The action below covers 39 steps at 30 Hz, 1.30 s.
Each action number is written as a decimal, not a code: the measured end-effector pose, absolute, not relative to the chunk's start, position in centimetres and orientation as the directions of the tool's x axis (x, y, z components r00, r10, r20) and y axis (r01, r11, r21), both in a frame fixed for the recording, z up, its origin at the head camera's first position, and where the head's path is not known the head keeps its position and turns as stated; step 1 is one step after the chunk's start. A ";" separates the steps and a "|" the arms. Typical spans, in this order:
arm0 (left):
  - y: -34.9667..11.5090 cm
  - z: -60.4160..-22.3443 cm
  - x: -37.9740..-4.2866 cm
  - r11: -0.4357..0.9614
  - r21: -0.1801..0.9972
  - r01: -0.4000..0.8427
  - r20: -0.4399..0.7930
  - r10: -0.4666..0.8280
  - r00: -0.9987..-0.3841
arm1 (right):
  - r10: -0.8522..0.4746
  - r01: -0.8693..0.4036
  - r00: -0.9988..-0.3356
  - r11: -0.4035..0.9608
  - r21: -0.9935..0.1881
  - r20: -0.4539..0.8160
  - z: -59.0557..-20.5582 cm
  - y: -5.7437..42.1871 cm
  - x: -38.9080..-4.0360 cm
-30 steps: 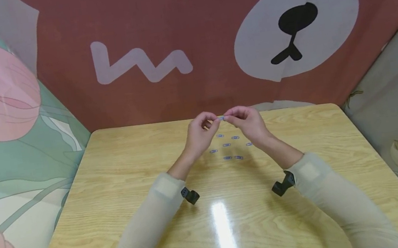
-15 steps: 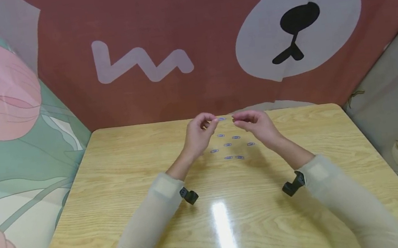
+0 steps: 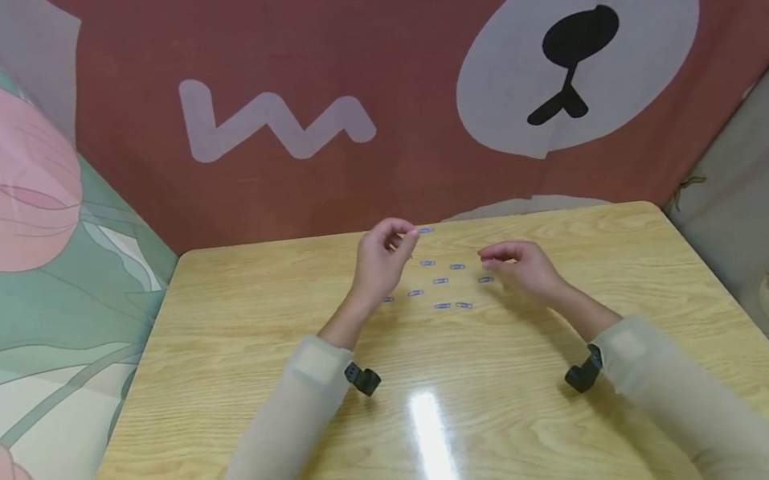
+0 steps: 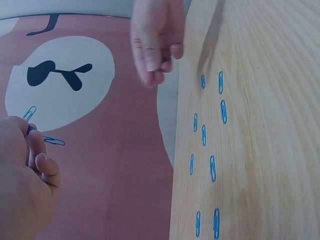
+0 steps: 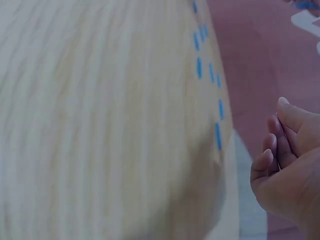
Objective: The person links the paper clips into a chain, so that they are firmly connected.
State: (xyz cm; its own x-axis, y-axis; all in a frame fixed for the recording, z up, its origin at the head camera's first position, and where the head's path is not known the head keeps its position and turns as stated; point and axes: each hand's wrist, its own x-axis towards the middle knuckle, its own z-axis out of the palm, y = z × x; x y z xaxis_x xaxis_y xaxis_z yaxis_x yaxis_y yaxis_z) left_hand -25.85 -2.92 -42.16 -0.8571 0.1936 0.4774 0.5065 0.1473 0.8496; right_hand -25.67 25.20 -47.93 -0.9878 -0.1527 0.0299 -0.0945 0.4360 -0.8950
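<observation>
Near the table's far edge, my left hand is raised and pinches blue paper clips between thumb and fingers. In the left wrist view one paper clip sticks out past the fingertips and another paper clip pokes up above them. Whether they are hooked together is hidden by the fingers. My right hand hovers at the right of the scattered clips, fingers loosely bent, with nothing seen between them. Closest below it lies a single paper clip on the tabletop.
Several more blue paper clips lie apart on the wooden table, mostly beneath and between the hands. A printed red cloth rises right behind the table's far edge.
My right hand has let go of the clips at the left fingertips and moved right and nearer, toward the clips on the table. The left hand stays almost still, keeping its pinch.
</observation>
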 end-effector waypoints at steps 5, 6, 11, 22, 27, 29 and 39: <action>-2.9 -42.1 -25.9 0.154 0.845 0.511 0.482 0.192 -0.855 | -0.139 -0.088 -0.990 0.464 -0.882 0.025 -49.2 25.9 -25.6; -2.9 -42.1 -25.9 0.153 0.845 0.513 0.483 0.196 -0.853 | -0.137 -0.083 -0.990 0.470 -0.879 0.020 -49.4 26.0 -25.6; -2.9 -42.0 -25.8 0.157 0.843 0.515 0.483 0.203 -0.852 | -0.103 -0.031 -0.994 0.477 -0.878 -0.021 -50.0 26.3 -25.7; -2.7 -41.9 -25.6 0.155 0.846 0.510 0.481 0.191 -0.856 | -0.073 -0.006 -0.996 0.582 -0.813 -0.044 -50.7 26.1 -26.2; -2.7 -41.9 -25.6 0.157 0.847 0.508 0.478 0.192 -0.857 | -0.073 -0.024 -0.997 0.610 -0.792 -0.026 -50.8 25.8 -26.0; -2.7 -42.0 -25.6 0.160 0.847 0.506 0.476 0.193 -0.858 | -0.063 -0.022 -0.998 0.617 -0.787 -0.021 -50.9 25.7 -26.0; -2.4 -42.0 -25.6 0.150 0.842 0.518 0.488 0.194 -0.851 | -0.055 -0.047 -0.998 0.637 -0.769 0.015 -51.3 25.2 -26.2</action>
